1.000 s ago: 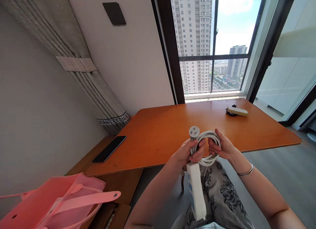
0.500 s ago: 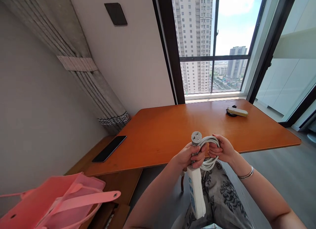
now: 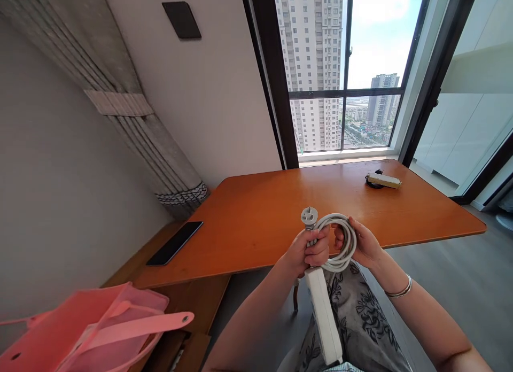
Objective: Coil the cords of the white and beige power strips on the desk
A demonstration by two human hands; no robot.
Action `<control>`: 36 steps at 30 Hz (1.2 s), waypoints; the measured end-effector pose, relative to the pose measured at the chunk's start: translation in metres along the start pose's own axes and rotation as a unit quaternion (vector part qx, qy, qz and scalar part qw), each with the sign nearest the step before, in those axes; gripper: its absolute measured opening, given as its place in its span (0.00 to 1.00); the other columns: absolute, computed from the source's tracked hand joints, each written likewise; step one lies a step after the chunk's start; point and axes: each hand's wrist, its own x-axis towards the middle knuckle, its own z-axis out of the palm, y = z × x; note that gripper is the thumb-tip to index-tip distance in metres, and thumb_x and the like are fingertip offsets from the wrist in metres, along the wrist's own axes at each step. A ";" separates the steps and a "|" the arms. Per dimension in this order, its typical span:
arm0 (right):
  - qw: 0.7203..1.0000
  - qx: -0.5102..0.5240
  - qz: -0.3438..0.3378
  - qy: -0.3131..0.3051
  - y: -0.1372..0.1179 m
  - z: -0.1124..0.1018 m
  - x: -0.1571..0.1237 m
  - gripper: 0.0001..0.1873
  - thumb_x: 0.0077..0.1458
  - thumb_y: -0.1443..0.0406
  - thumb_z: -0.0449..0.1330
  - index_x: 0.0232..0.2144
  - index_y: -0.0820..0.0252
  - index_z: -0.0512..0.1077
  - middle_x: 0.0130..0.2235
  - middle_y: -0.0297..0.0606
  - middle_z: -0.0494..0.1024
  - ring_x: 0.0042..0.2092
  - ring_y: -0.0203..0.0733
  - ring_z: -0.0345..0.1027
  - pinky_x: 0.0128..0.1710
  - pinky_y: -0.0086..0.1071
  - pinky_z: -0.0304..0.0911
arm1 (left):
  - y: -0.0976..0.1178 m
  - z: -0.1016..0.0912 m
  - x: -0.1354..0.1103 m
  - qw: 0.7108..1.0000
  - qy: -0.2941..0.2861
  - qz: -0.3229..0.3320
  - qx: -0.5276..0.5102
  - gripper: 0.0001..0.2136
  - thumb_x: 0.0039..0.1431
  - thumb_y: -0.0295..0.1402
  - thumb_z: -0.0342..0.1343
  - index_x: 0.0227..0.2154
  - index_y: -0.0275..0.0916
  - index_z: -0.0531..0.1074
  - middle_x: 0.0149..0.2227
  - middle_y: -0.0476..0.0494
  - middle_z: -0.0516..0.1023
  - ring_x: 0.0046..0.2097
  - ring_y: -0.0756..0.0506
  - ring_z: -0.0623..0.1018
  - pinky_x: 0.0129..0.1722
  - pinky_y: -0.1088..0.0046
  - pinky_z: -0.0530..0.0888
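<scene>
My left hand [image 3: 306, 253] is closed around the coiled white cord [image 3: 340, 242] of a power strip, just below its plug [image 3: 309, 217], which points up. The white power strip body [image 3: 324, 318] hangs down from that grip over my lap. My right hand [image 3: 363, 243] is closed on the right side of the coil, fingers through the loops. Both hands hover in front of the near edge of the orange wooden table [image 3: 280, 211].
A second power strip with a dark cord [image 3: 382, 180] lies at the table's far right. A black phone [image 3: 175, 242] rests on the lower side surface at left. A pink bag [image 3: 92, 329] sits bottom left. A tied grey curtain [image 3: 132, 115] and large window [image 3: 344, 72] stand behind.
The power strip body has turned so its back faces me and swung slightly right. The coil sits a little lower and closer in both hands; the grips are the same.
</scene>
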 end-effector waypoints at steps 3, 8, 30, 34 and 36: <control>0.999 0.033 -0.002 -0.009 0.009 -0.003 0.002 0.24 0.52 0.44 0.65 0.33 0.58 0.73 0.26 0.31 0.73 0.29 0.37 0.67 0.35 0.33 0.65 | 0.001 -0.003 0.002 1.000 0.013 0.021 -0.006 0.20 0.51 0.44 0.65 0.23 0.41 0.57 0.10 0.64 0.47 0.10 0.57 0.43 0.11 0.80 0.45; 0.993 0.105 -0.008 -0.060 0.013 -0.001 0.005 0.21 0.52 0.47 0.67 0.31 0.58 0.71 0.17 0.21 0.56 0.20 0.30 0.49 0.34 0.29 0.64 | 0.005 0.002 0.004 0.999 0.028 0.045 -0.001 0.20 0.54 0.42 0.64 0.24 0.41 0.56 0.11 0.64 0.47 0.12 0.57 0.44 0.12 0.81 0.49; 0.975 -0.198 0.039 -0.096 0.027 -0.028 -0.013 0.47 0.41 0.44 0.71 0.60 0.51 0.63 0.53 0.42 0.73 0.40 0.43 0.76 0.32 0.30 0.69 | 0.036 -0.001 0.020 0.889 0.327 0.314 0.065 0.13 0.55 0.35 0.61 0.23 0.40 0.61 0.15 0.60 0.52 0.17 0.55 0.59 0.20 0.81 0.60; 0.944 -0.326 -0.051 -0.022 0.017 -0.018 -0.022 0.39 0.42 0.58 0.75 0.55 0.53 0.67 0.48 0.38 0.75 0.40 0.38 0.72 0.36 0.29 0.68 | 0.031 -0.022 0.024 0.861 0.355 0.346 0.118 0.17 0.54 0.36 0.60 0.18 0.40 0.57 0.17 0.54 0.60 0.26 0.52 0.69 0.31 0.78 0.69; 0.915 -0.390 -0.104 0.021 0.013 -0.011 -0.025 0.32 0.45 0.60 0.74 0.52 0.55 0.70 0.47 0.39 0.77 0.42 0.41 0.72 0.40 0.31 0.68 | 0.028 -0.031 0.025 0.855 0.365 0.342 0.137 0.17 0.55 0.36 0.58 0.17 0.40 0.57 0.18 0.52 0.62 0.29 0.51 0.70 0.34 0.76 0.70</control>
